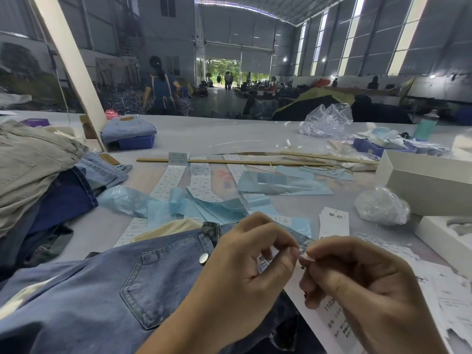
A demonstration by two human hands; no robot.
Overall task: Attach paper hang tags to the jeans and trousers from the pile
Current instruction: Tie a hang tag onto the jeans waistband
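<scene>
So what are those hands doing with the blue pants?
A person is putting a paper tag on jeans. The left hand and right hand pinch something tiny together at the waistband of the blue jeans lying on the table. A white hang tag sits under the right hand. More jeans wait in a pile on the left, and label strips lie beyond.

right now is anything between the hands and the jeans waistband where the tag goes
Nothing visible: the left hand and right hand already meet at the blue denim jeans waistband, with the white paper hang tag lying just below them.
</scene>
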